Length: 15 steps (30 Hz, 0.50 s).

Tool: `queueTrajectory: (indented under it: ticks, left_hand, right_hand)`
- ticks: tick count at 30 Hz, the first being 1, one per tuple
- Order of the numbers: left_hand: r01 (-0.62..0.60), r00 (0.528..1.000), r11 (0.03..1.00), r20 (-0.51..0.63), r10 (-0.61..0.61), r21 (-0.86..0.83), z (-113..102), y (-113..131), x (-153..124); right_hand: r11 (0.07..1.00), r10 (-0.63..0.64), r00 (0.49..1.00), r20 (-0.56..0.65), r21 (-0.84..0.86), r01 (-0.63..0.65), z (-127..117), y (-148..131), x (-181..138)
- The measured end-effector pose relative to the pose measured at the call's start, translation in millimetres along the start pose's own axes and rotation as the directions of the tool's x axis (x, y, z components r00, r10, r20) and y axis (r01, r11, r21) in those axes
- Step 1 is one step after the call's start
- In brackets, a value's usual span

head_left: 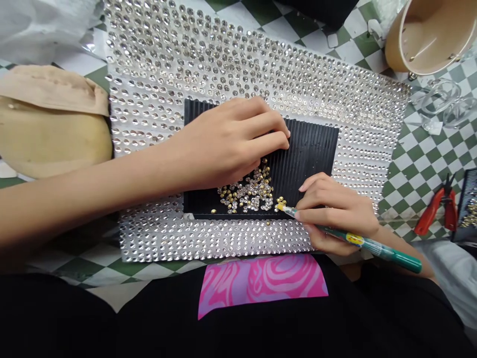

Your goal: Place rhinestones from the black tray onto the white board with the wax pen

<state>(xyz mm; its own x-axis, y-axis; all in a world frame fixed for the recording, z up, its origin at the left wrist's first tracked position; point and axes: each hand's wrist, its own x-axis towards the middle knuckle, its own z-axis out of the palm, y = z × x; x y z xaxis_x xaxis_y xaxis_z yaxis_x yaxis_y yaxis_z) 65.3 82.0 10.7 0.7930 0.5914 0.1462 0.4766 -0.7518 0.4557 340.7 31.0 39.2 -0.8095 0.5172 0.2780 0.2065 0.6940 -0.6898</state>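
A large sheet covered in rows of rhinestones (231,64) lies in front of me. On it rests a black ribbed tray (309,154) holding a pile of loose gold-backed rhinestones (248,194). My left hand (227,141) lies on the tray, fingers curled and pressed together, fingertips on the ribs just above the pile. My right hand (335,214) grips a green pencil-like picker tool (368,244) whose yellowish tip touches stones at the tray's lower edge.
A pink swirled card (261,281) lies below the sheet. A beige padded cup (48,124) sits at left. At right are red pliers (436,206), clear plastic pieces (447,102) and a tan bowl (428,35), on a green-and-white checked cloth (421,164).
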Motion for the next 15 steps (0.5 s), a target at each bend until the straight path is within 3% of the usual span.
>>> queueTrajectory:
  ticks: [6, 10, 12, 15]
  left_hand:
    - [-0.013, 1.000, 1.000, -0.006, 0.013, 0.021, 2.0, -2.9, -1.3]
    - [-0.065, 0.996, 0.995, -0.055, 0.069, 0.074, 6.5, -7.2, -3.6]
    - [-0.070, 0.994, 0.992, -0.071, 0.078, 0.108, 8.4, -8.6, -5.4]
    - [-0.102, 0.985, 0.983, -0.120, 0.121, 0.152, 10.5, -9.6, -7.8]
  right_hand:
    - [1.000, -0.021, 0.999, -0.041, 0.006, 0.021, -9.2, 2.4, -0.7]
    - [0.998, 0.052, 0.979, -0.196, -0.021, -0.057, -17.2, 14.6, -5.6]
    - [0.996, 0.057, 0.929, -0.366, -0.042, -0.078, -20.3, 26.1, -8.5]
    - [0.979, 0.052, 0.765, -0.642, -0.117, -0.165, -24.4, 43.7, -12.4]
